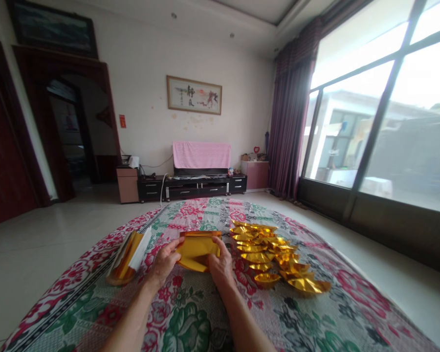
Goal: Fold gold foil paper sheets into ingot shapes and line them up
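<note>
Between my two hands is a sheet of gold foil paper (195, 250), its matte yellow side toward me and a shiny gold strip along its top edge. My left hand (165, 259) pinches the left side, thumb in front. At the right side, my right hand (220, 258) grips it with the thumb pressed on the face. Right of my hands, several folded gold paper ingots (256, 257) lie in overlapping rows on the flowered cloth. To the left rests a stack of gold paper (130, 250) in an opened white wrapper.
A round table with a red, green and white flowered cloth (190, 322) spreads in front of me. Beyond it stand a low black cabinet (198, 189) and something under a pink cloth (201, 154). A large window (396, 132) is on the right.
</note>
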The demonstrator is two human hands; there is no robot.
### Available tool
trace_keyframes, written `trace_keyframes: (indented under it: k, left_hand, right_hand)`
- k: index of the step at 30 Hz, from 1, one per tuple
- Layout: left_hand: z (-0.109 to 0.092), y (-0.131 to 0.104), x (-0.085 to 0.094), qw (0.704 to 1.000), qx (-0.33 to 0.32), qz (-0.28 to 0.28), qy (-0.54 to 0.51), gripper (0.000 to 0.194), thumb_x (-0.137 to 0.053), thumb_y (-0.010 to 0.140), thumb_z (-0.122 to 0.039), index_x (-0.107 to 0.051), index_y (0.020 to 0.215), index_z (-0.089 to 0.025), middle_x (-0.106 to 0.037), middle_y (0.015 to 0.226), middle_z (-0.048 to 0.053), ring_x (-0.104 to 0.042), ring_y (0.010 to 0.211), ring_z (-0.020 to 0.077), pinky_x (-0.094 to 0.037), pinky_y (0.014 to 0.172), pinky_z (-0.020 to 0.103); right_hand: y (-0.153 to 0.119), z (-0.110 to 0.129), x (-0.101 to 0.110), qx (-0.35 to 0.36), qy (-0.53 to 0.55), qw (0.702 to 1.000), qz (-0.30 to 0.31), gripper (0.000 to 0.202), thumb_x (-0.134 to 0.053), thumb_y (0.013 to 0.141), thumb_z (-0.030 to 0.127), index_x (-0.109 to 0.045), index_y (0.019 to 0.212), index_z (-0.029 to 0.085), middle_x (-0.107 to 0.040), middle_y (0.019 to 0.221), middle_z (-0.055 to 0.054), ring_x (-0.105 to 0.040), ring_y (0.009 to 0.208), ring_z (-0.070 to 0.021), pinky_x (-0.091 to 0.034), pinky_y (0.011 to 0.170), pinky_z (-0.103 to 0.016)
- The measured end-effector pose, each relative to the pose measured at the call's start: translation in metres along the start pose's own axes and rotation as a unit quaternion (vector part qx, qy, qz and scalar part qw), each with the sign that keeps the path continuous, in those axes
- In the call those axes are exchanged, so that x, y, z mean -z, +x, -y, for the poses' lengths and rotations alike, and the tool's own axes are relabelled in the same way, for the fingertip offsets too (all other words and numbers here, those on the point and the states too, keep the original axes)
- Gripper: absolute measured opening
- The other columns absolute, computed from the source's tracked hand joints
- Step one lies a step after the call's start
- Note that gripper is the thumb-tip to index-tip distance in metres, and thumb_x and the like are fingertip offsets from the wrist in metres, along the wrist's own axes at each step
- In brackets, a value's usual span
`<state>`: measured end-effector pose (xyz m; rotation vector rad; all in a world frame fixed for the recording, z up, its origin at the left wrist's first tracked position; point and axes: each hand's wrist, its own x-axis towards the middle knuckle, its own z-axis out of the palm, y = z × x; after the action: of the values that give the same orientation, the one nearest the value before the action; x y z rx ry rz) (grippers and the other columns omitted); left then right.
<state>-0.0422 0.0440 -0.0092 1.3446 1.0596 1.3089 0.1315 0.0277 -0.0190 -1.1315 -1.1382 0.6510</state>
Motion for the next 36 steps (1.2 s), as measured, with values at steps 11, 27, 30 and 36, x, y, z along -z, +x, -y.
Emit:
trace_keyframes:
  k: [11,27,30,36]
  left_hand:
    - [-0.001,0.000,0.000,1.000,0.029,0.000,-0.008,0.063,-0.054,0.063,-0.019,-0.050,0.125,-0.011,-0.071,0.091,0.007,-0.065,0.078,0.0196,-0.050,0.070,0.028]
    - [-0.009,-0.003,-0.005,0.996,0.000,-0.033,-0.080,0.077,-0.065,0.067,-0.021,-0.032,0.136,-0.014,-0.069,0.093,0.007,-0.065,0.081,0.0183,-0.049,0.078,0.029]
    - [-0.007,0.000,-0.005,0.993,0.000,-0.056,-0.102,0.073,-0.069,0.064,-0.021,-0.040,0.131,-0.015,-0.070,0.088,0.006,-0.065,0.080,0.0172,-0.049,0.076,0.026]
    - [-0.008,0.001,-0.020,0.980,0.027,-0.080,-0.179,0.046,-0.072,0.062,-0.021,-0.060,0.106,-0.016,-0.071,0.088,0.004,-0.066,0.073,0.0149,-0.051,0.062,0.022]
  right_hand:
    - [0.000,0.009,0.002,-0.049,0.051,0.997,0.026,0.059,-0.044,0.055,0.022,-0.057,0.111,0.010,-0.062,0.073,-0.002,-0.052,0.053,-0.0114,-0.043,0.048,-0.019]
    - [0.002,0.003,-0.004,-0.017,0.123,0.992,0.017,0.074,-0.046,0.062,0.020,-0.033,0.134,0.012,-0.063,0.084,-0.001,-0.056,0.060,-0.0102,-0.044,0.052,-0.018]
    - [0.002,0.004,-0.006,-0.021,0.154,0.988,0.006,0.078,-0.048,0.063,0.019,-0.025,0.138,0.016,-0.063,0.081,0.001,-0.057,0.061,-0.0105,-0.047,0.055,-0.019]
    - [0.003,-0.001,-0.011,-0.070,0.190,0.979,-0.013,0.083,-0.051,0.062,0.017,-0.019,0.138,0.023,-0.064,0.081,0.002,-0.060,0.061,-0.0126,-0.048,0.050,-0.020]
